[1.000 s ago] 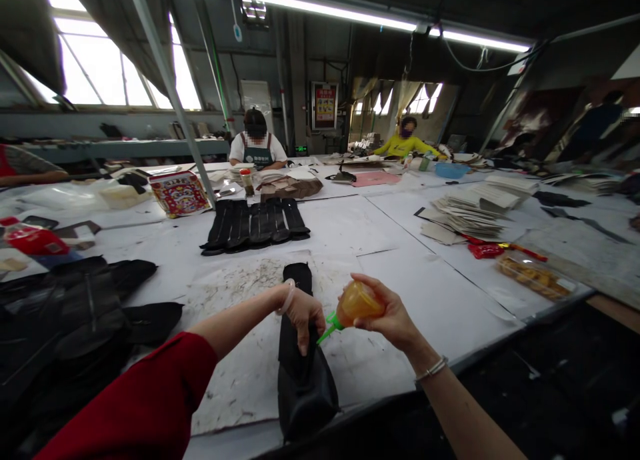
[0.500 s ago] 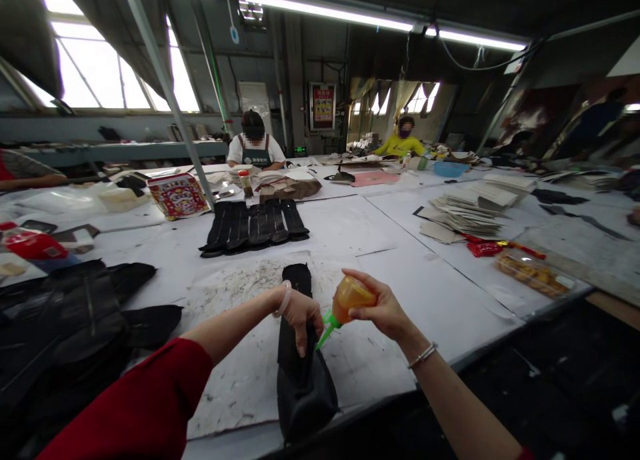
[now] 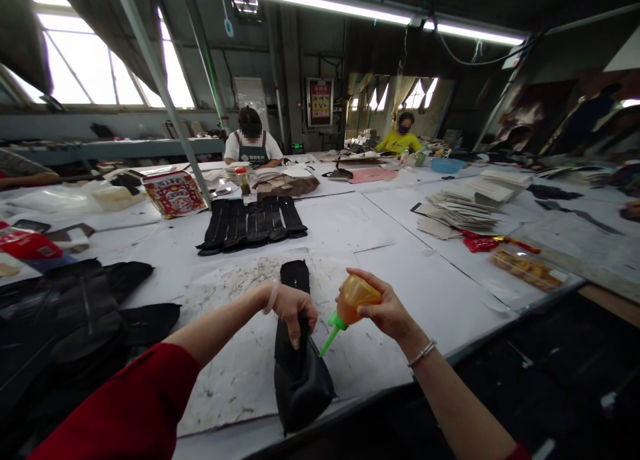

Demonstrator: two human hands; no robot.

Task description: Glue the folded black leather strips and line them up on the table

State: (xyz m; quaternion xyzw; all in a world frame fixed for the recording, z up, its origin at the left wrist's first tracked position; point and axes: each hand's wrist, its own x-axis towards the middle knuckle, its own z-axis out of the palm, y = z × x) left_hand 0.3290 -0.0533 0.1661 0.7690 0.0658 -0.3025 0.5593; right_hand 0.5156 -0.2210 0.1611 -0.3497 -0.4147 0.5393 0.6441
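A long black fabric piece (image 3: 299,380) lies lengthwise on the white table (image 3: 440,293), its near end hanging over the front edge. My left hand (image 3: 293,309) is closed, pinching the piece near its middle. My right hand (image 3: 387,310) grips an orange squeeze bottle (image 3: 354,297) tilted down to the left. Its green nozzle (image 3: 331,333) points at the black piece just beside my left fingers.
A row of black pieces (image 3: 253,223) lies farther back. Dark fabric (image 3: 75,313) is heaped at the left. Stacked paper pieces (image 3: 465,210), a red wrapper (image 3: 477,244) and a snack tray (image 3: 527,268) sit at the right. Two people (image 3: 253,143) work at the far side.
The right hand has tipped the bottle a little steeper, nozzle lower and closer to the fabric. The left hand keeps its pinch.
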